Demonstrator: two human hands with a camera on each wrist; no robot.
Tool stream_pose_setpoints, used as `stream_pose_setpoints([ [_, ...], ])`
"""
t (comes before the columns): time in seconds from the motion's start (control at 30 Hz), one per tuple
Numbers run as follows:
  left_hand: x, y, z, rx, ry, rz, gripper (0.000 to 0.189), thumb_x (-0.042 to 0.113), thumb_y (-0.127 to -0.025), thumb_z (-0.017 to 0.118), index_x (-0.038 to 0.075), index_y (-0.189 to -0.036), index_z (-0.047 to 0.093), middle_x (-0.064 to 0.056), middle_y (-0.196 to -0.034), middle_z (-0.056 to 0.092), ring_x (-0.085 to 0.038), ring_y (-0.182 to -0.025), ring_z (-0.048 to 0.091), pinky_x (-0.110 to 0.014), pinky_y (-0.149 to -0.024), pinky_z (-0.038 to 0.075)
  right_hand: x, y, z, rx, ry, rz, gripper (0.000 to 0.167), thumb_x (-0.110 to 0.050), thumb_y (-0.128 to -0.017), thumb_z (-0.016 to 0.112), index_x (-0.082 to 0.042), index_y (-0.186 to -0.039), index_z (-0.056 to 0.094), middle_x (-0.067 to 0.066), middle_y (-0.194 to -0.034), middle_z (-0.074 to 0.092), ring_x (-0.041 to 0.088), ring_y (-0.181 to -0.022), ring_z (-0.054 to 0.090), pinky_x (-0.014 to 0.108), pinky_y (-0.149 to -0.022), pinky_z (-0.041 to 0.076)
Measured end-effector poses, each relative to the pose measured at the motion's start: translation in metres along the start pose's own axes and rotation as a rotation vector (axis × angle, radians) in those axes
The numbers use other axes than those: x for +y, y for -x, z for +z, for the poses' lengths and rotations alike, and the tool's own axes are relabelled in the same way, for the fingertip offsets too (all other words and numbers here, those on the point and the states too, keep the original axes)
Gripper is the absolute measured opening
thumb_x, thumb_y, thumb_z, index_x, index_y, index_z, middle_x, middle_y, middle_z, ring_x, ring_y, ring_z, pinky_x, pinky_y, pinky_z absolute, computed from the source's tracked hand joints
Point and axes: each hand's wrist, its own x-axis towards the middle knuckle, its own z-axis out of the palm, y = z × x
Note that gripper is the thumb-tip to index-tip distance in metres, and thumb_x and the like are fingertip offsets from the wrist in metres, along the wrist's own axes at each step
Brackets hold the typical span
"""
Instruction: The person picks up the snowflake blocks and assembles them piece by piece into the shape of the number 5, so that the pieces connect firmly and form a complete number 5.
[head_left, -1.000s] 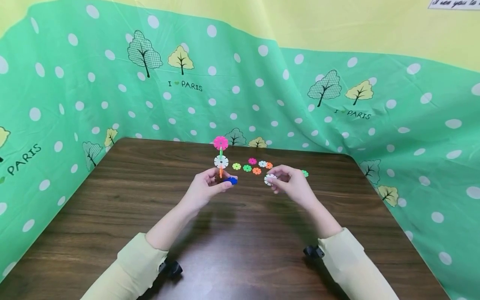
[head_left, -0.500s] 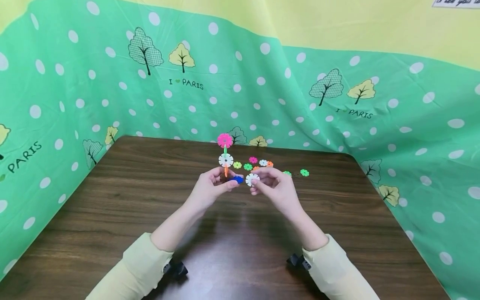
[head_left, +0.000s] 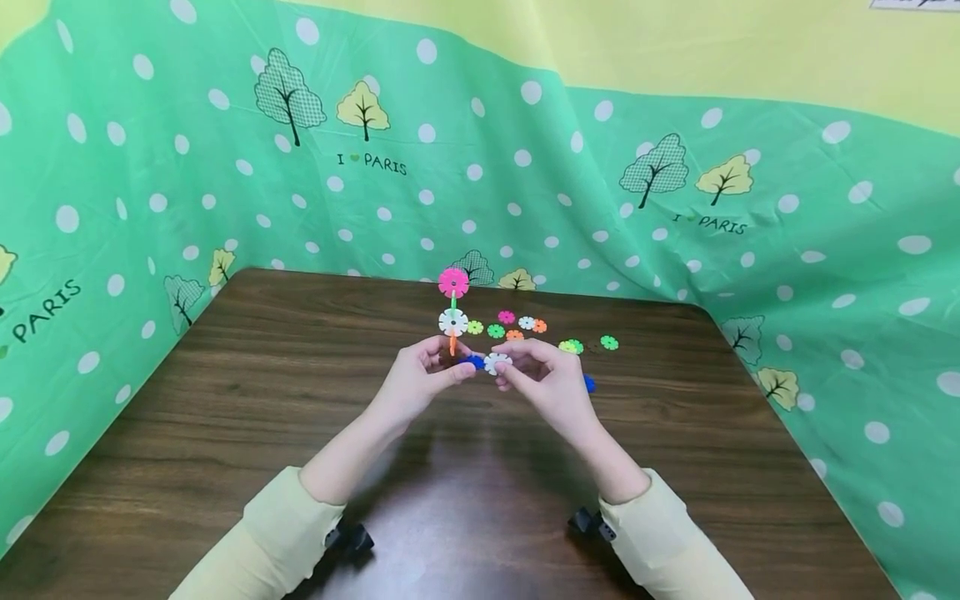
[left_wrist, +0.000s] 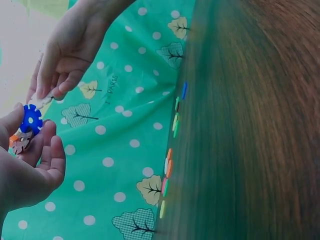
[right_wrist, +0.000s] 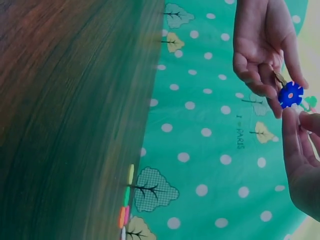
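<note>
My left hand (head_left: pixel 411 379) holds up a chain of notched plastic discs by its lower end. A pink disc (head_left: pixel 453 282) tops the chain, with an edge-on green disc (head_left: pixel 453 302), a white disc (head_left: pixel 453 322) and an edge-on orange disc (head_left: pixel 452 344) below it. Low in that hand are a brown disc (left_wrist: pixel 21 142) and a blue disc (left_wrist: pixel 32 119), which juts toward the right. Between thumb and fingers, my right hand (head_left: pixel 551 383) pinches another white disc (head_left: pixel 495 363), its edge meeting the blue disc's edge. Whether their notches interlock cannot be made out.
Loose discs lie on the brown wooden table (head_left: pixel 300 400) beyond the hands, among them a yellow one (head_left: pixel 476 327), a pink one (head_left: pixel 506 317) and a green one (head_left: pixel 609 342). Another blue disc (head_left: pixel 590 383) is partly behind the right hand. Green dotted cloth (head_left: pixel 360 217) hangs around the table.
My right hand has moved left, bringing its white disc up to the blue disc. The left hand has shifted slightly right with the chain. A loose blue disc now shows beside the right hand.
</note>
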Motion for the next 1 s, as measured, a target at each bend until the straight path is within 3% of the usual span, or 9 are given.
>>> stream_pose_setpoints([
  [0.23,0.001,0.003,0.002,0.030,-0.055,0.002,0.025,0.019,-0.081,0.076,0.006,-0.101,0.066,-0.006,-0.089,0.071,-0.016,-0.075,0.058,-0.027,-0.067,0.050,-0.002,0.004,0.004,0.012,-0.012,-0.024,0.020,0.004,-0.082,0.068,0.008,-0.101,0.066,0.019,-0.081,0.069,0.030,-0.063,0.067,0.034,-0.062,0.058],
  [0.57,-0.001,0.009,0.005,0.025,-0.071,0.024,0.025,0.021,-0.082,0.075,0.005,-0.100,0.068,-0.005,-0.086,0.070,-0.014,-0.070,0.056,-0.023,-0.060,0.045,-0.004,0.009,0.008,0.012,-0.101,0.084,0.020,0.003,-0.083,0.068,0.009,-0.102,0.067,0.025,-0.078,0.067,0.023,-0.060,0.067,0.035,-0.061,0.058],
  [0.7,-0.003,0.008,0.004,0.007,-0.069,0.022,0.027,0.022,-0.083,0.073,0.004,-0.102,0.066,-0.006,-0.088,0.069,-0.019,-0.074,0.057,-0.023,-0.062,0.046,-0.002,0.009,0.008,0.002,-0.128,0.114,0.022,0.002,-0.083,0.068,0.010,-0.104,0.065,0.026,-0.080,0.067,0.021,-0.062,0.067,0.034,-0.062,0.058],
  [0.8,-0.004,0.008,0.005,-0.014,-0.017,0.021,0.028,0.019,-0.084,0.072,0.003,-0.105,0.063,-0.007,-0.092,0.066,-0.024,-0.080,0.060,-0.025,-0.069,0.051,0.003,0.007,0.008,0.013,-0.186,0.130,0.024,0.002,-0.083,0.068,0.011,-0.105,0.062,0.026,-0.083,0.066,0.021,-0.064,0.068,0.035,-0.063,0.058],
  [1.0,-0.008,0.007,0.009,-0.016,0.031,0.025,0.030,0.014,-0.080,0.076,0.005,-0.104,0.061,-0.006,-0.093,0.063,-0.018,-0.082,0.060,-0.027,-0.072,0.053,0.024,0.004,0.006,0.005,-0.264,0.145,0.025,0.000,-0.082,0.070,0.010,-0.103,0.060,0.023,-0.085,0.066,0.022,-0.067,0.069,0.039,-0.063,0.058],
])
